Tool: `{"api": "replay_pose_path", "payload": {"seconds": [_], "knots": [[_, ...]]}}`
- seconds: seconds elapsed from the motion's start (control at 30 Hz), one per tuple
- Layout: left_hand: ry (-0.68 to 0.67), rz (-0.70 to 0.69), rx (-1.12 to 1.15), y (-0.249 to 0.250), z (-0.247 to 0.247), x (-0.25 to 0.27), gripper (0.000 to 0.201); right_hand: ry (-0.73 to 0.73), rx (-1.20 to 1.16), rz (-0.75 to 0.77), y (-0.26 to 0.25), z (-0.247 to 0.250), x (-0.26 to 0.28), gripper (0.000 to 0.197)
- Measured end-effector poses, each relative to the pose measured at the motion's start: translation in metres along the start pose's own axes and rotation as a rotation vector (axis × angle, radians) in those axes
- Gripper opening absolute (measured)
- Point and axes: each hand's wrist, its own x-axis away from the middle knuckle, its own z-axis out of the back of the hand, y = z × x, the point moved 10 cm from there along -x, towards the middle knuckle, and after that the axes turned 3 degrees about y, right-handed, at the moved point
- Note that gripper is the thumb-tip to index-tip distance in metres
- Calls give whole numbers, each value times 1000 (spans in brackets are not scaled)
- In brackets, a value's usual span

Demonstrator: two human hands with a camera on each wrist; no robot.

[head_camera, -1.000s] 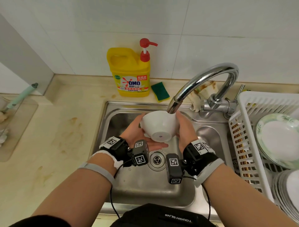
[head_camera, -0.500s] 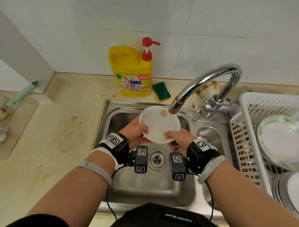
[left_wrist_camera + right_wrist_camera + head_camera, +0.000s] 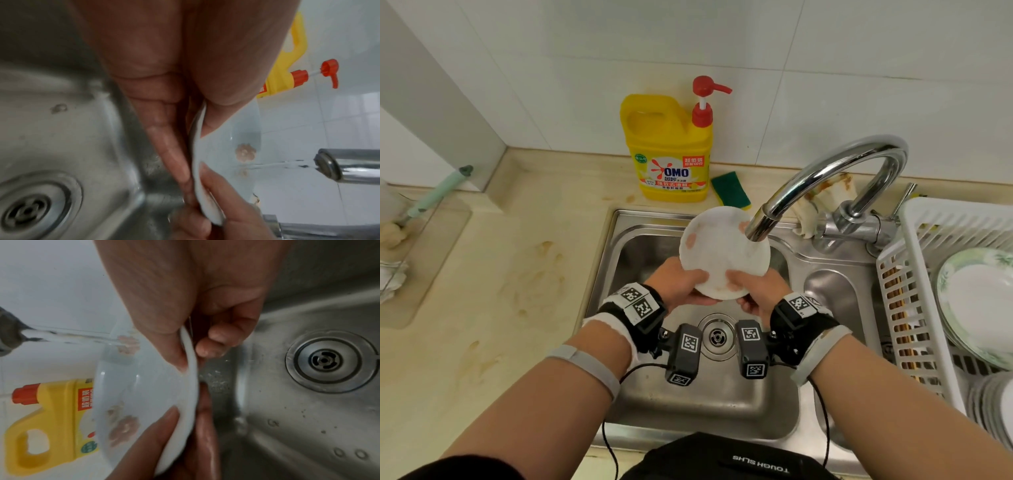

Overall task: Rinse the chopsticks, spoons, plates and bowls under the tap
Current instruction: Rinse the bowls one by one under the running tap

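I am standing at a stainless steel sink [image 3: 640, 404], looking down at my own two hands. Together they hold a small white bowl [image 3: 724, 251] tilted up over the basin, its inside facing me and marked with a few pinkish flower prints. My left hand [image 3: 678, 286] grasps the bowl's near-left rim, thumb on the inside and fingers pressed along the outside. My right hand [image 3: 755, 289] pinches the near-right rim, thumb inside and curled fingers behind it. The mouth of the curved chrome tap [image 3: 825, 178] sits just above the bowl's upper right edge, and in both wrist views a thin stream of water [image 3: 69, 335] runs from it onto the inside of the bowl near one of the flower prints.

The round drain [image 3: 717, 337] lies in the sink floor below my wrists, which wear black straps with square printed markers. Behind the sink, on the beige counter against the white tiled wall, stands a yellow OMO detergent bottle [image 3: 667, 150] with a red pump, and a green sponge [image 3: 730, 190] lies just beside it. To my right is a white plastic drying rack [image 3: 904, 301] holding a green-rimmed plate [image 3: 976, 301] on edge, with more white plates stacked below it.
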Motion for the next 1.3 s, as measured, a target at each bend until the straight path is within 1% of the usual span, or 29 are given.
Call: {"api": "replay_pose_path", "payload": {"seconds": [0.1,0.2,0.27,0.33,0.4,0.47,0.53,0.57,0.6,0.67,0.73,0.8,0.9,1.07,1.13,1.2,1.3], "knots": [[-5,-54,-239,20,7,3,31,-20,87,23,-10,4,-6,34],[-34,-99,-529,39,12,4,25,29,248,85,-27,12,-15,50],[-46,-118,-672,47,15,4,26,4,346,111,-35,9,-18,54],[-43,-121,-709,51,17,3,25,-17,383,142,-42,6,-16,53],[-16,-120,-663,52,19,4,22,-8,411,208,-52,6,-12,49],[41,-135,-581,50,24,2,18,11,423,264,-58,7,-8,43],[98,-144,-450,41,26,0,18,13,373,263,-54,5,-7,43],[100,-113,-338,32,23,0,24,18,321,237,-48,3,-7,43],[74,-62,-211,20,16,0,30,25,252,195,-40,1,-8,42],[-13,28,4,0,-3,5,34,22,81,83,-19,-6,-7,37],[-52,57,105,-6,-11,7,36,19,2,6,-5,-10,-4,34],[-78,84,114,-6,-9,7,41,23,69,4,-2,-5,-5,33],[-123,161,40,-7,-4,10,47,43,156,46,-10,7,-6,27],[-169,202,-62,-8,1,12,43,-10,202,129,-30,11,2,24],[-158,188,-38,-11,0,10,44,-30,250,173,-40,13,7,26],[-114,167,34,-16,0,6,43,-25,292,247,-53,16,13,25],[-44,121,137,-21,-2,-1,42,40,397,371,-71,25,22,19]]}}
